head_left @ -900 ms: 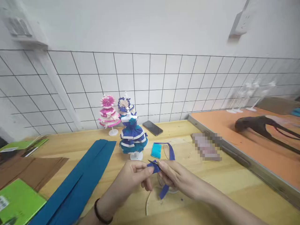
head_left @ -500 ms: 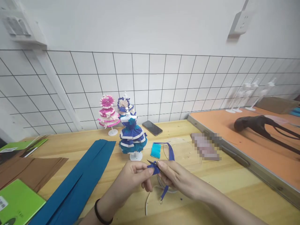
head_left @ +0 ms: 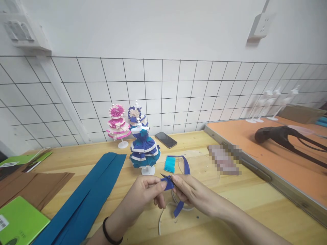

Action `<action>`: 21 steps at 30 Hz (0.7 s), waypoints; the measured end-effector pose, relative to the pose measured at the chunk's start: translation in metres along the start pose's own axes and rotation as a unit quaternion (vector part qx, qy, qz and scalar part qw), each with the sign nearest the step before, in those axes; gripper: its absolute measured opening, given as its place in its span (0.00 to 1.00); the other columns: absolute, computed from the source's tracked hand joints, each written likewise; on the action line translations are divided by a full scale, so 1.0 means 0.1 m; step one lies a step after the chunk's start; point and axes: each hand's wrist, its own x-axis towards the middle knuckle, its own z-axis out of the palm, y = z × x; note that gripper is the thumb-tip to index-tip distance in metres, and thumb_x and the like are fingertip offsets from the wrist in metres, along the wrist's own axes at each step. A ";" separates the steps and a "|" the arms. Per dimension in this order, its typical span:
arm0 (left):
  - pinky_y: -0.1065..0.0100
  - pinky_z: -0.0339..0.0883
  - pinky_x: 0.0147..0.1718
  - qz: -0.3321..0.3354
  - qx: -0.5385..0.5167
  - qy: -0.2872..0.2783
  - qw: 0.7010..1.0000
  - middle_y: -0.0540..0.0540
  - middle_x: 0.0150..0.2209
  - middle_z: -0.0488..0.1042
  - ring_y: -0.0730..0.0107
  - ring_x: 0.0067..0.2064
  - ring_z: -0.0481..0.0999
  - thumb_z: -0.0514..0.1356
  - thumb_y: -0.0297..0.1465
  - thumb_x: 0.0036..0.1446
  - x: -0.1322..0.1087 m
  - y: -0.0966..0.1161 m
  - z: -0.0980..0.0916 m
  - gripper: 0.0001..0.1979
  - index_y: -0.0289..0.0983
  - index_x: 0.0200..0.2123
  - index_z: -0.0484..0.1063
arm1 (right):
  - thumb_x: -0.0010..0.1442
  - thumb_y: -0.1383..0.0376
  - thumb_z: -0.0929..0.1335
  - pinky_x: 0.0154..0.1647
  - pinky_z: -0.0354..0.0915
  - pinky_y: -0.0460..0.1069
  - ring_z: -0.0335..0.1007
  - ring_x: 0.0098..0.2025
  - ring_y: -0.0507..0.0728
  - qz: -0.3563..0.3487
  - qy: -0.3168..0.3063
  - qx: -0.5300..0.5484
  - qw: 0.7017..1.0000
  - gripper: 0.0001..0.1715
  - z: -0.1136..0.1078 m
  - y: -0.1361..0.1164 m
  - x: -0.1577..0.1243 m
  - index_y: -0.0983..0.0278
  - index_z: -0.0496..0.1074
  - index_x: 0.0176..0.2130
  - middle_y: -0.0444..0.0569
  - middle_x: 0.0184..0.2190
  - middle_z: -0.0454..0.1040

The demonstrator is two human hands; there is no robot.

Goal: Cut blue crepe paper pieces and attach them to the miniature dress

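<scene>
Between the thumb and fingers of my left hand (head_left: 149, 190) is a small piece of dark blue crepe paper (head_left: 168, 184). My right hand (head_left: 192, 192) grips dark, thin-pointed scissors (head_left: 166, 176); their handles are hidden in the fingers. The scissors' points lie across the upper edge of the paper, close to my left fingertips. A dark blue paper strip (head_left: 187, 165) runs behind my right hand, and a strip end shows below it. Just beyond the hands stand a mini mannequin in a blue and teal paper dress (head_left: 145, 146) and a pleated turquoise paper piece (head_left: 169, 164).
Behind are a pink-dressed mannequin (head_left: 117, 124), another blue-dressed one (head_left: 135, 114) and a phone (head_left: 166, 140). Teal crepe paper (head_left: 84, 197), brown paper (head_left: 33, 187) and a green packet (head_left: 22, 221) lie left. An orange board (head_left: 235, 136) with bare white mannequins (head_left: 267, 103) is right.
Both hands stay almost in place. The scissors' points and the blue paper piece have shifted slightly, and the strip end below my right hand has turned and shows wider.
</scene>
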 end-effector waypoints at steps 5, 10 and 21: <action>0.72 0.59 0.27 0.001 0.000 -0.003 1.000 0.50 0.16 0.70 0.74 0.22 0.65 0.53 0.36 0.53 0.00 -0.01 -0.01 0.16 0.34 0.18 0.68 | 0.62 0.51 0.49 0.19 0.48 0.43 0.44 0.19 0.47 -0.001 -0.002 0.006 1.000 0.25 0.00 -0.01 0.00 0.64 0.54 0.24 0.38 0.18 0.50; 0.72 0.59 0.27 0.002 -0.005 -0.004 1.000 0.50 0.16 0.70 0.74 0.22 0.65 0.53 0.36 0.53 0.00 -0.01 -0.01 0.16 0.34 0.18 0.69 | 0.61 0.51 0.49 0.20 0.49 0.43 0.45 0.19 0.47 -0.001 -0.001 0.001 1.000 0.25 -0.01 0.01 -0.01 0.64 0.54 0.24 0.38 0.18 0.51; 0.72 0.59 0.26 -0.003 -0.001 0.001 1.000 0.50 0.16 0.69 0.75 0.22 0.65 0.53 0.35 0.53 0.00 0.03 -0.01 0.15 0.34 0.18 0.69 | 0.61 0.51 0.49 0.20 0.49 0.43 0.45 0.20 0.47 0.011 0.004 -0.014 1.000 0.25 0.00 0.00 -0.01 0.64 0.54 0.24 0.38 0.18 0.51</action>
